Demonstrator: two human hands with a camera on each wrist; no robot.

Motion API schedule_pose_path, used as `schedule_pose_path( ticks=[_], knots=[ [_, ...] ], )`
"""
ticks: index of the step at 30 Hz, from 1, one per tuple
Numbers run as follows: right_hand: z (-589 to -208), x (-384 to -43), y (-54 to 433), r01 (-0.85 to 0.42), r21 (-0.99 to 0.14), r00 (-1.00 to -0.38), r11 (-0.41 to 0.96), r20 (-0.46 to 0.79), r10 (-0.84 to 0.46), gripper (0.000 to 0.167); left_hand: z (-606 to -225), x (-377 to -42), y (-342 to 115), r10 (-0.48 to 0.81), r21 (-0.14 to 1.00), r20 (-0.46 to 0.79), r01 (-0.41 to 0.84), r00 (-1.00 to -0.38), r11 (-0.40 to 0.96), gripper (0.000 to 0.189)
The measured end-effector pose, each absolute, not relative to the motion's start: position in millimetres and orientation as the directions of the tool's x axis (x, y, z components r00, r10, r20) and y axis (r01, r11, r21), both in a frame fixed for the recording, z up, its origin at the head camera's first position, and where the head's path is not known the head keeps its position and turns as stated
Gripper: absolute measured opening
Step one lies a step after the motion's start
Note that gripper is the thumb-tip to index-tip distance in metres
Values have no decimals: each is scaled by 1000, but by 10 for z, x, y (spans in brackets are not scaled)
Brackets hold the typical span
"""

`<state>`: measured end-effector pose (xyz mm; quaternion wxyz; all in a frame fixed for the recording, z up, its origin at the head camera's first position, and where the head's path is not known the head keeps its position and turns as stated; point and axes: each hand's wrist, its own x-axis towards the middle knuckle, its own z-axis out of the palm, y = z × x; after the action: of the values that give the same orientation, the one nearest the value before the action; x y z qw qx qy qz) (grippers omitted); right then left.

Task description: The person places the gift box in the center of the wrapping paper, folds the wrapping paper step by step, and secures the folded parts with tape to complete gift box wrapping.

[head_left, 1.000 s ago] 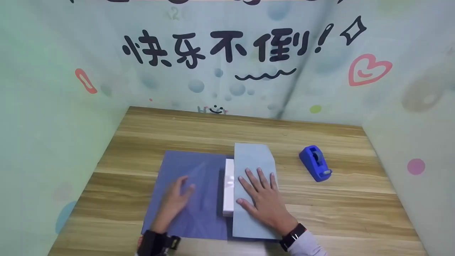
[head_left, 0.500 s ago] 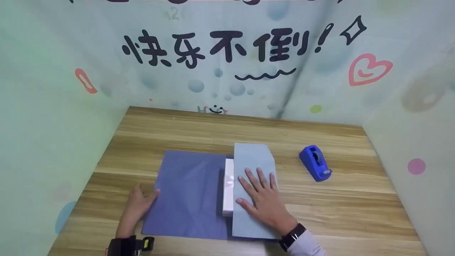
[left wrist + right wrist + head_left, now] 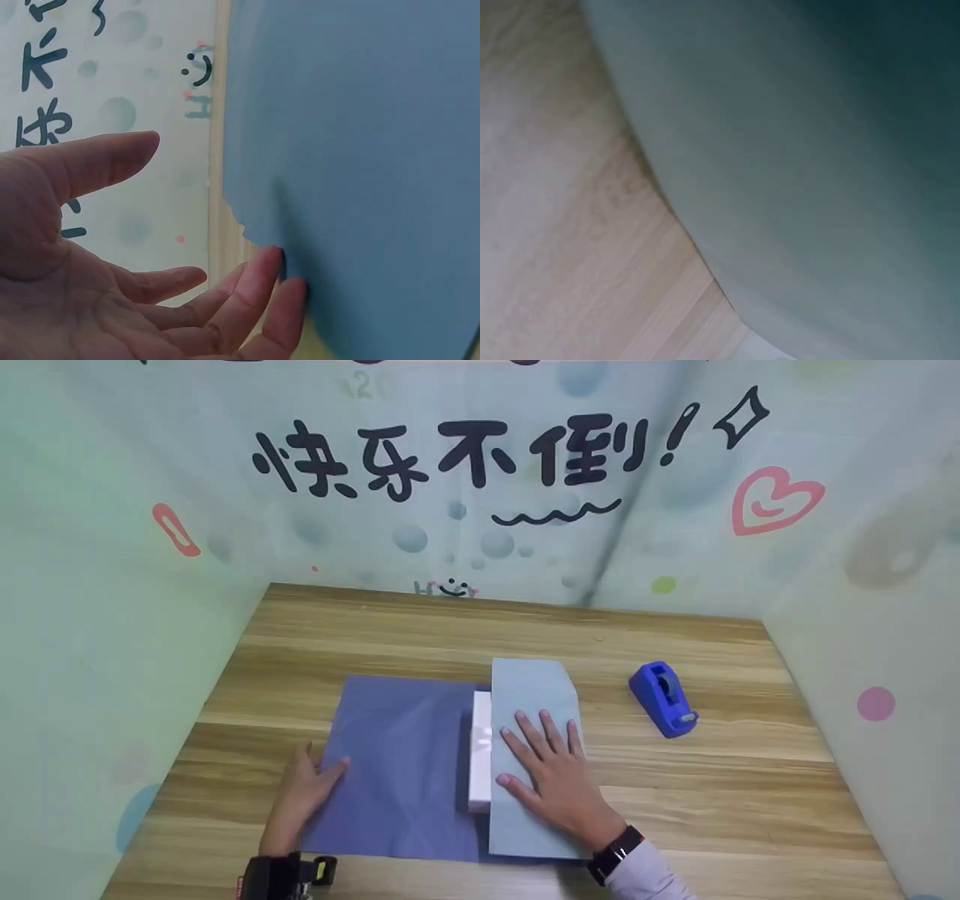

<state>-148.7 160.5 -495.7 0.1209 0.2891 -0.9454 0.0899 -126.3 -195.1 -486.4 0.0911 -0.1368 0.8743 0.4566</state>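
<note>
A sheet of blue wrapping paper (image 3: 405,765) lies on the table. Its right part is folded over, light blue-grey side up, as a flap (image 3: 525,686). This flap covers most of a white box (image 3: 481,754), whose left strip shows. My right hand (image 3: 559,787) presses flat on the flap with fingers spread. At the paper's left edge, my left hand (image 3: 304,791) has its fingertips right at the rim. In the left wrist view, the thumb of the left hand (image 3: 135,277) stands apart from the fingers, above the paper. The right wrist view shows no fingers, only the blurred flap.
A blue tape dispenser (image 3: 664,701) stands on the wooden table (image 3: 420,634) to the right of the paper. Printed cloth walls (image 3: 465,540) with lettering and bubbles enclose the back and both sides of the table.
My left hand has moved left from above the paper to its left edge, then slightly back right, thumb now over the paper. The right hand stays pressed on the flap.
</note>
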Motion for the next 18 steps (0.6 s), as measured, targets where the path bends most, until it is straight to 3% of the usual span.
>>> schedule_pose_path(
  ticks=[11, 18],
  knots=[
    [-4952, -1485, 1598, -558, -105, -817, 823, 245, -522, 63, -4930, -1282, -1931, -179, 677, -349, -379, -920, 631, 81],
    [-4947, -1486, 1609, -560, -103, -814, 822, 254, -522, 63, -4921, -1304, -1985, -191, 672, -295, -345, -936, 656, 60]
  ],
)
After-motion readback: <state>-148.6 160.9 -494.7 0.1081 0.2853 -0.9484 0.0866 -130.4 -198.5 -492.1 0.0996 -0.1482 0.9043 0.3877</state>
